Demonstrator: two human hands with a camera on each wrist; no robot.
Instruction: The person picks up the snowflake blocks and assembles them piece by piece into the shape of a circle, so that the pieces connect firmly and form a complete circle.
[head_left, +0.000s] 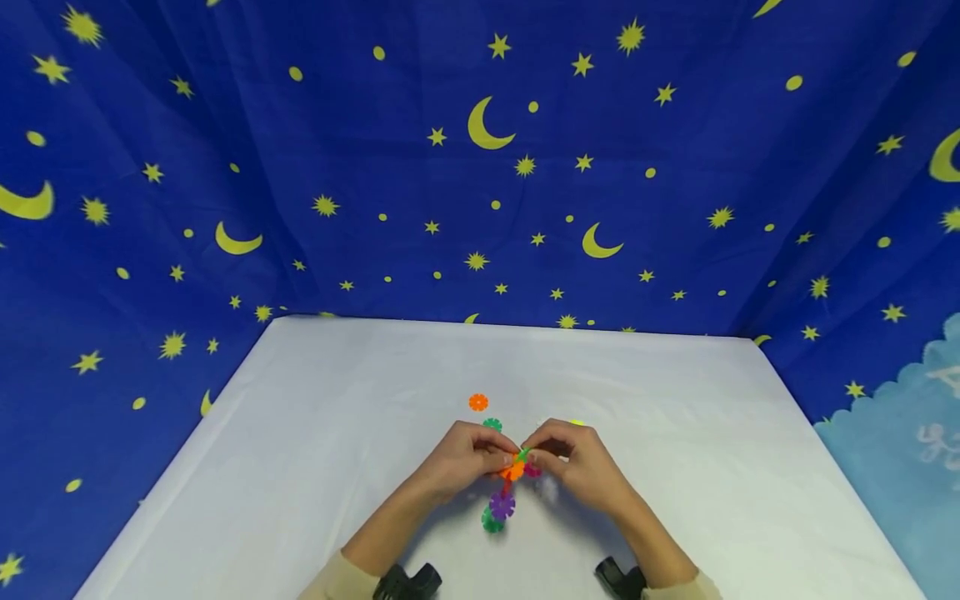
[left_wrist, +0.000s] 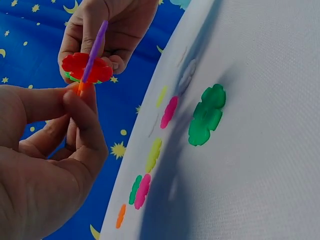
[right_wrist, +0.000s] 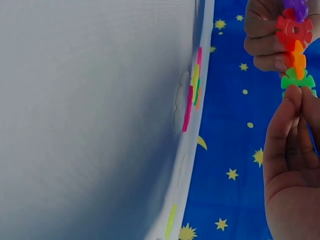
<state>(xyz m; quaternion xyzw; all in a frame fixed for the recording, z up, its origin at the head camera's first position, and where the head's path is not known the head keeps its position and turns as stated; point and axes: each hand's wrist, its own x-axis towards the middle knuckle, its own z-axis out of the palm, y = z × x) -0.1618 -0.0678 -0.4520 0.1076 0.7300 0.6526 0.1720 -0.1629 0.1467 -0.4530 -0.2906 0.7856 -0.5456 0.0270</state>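
Left hand (left_wrist: 55, 175), pinching orange disc (left_wrist: 80, 88); right hand (right_wrist: 292, 165), pinching green disc (right_wrist: 305, 81); apparently slotting stage, next calling for aligned pressure.

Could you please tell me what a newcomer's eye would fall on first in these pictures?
Probably the deep-blue backdrop with yellow moons and stars, rising behind the white table. Next, the chain of bright flower-shaped discs, pinched by the left hand and right hand above the table. In the left wrist view, a loose green disc stands out on the table.
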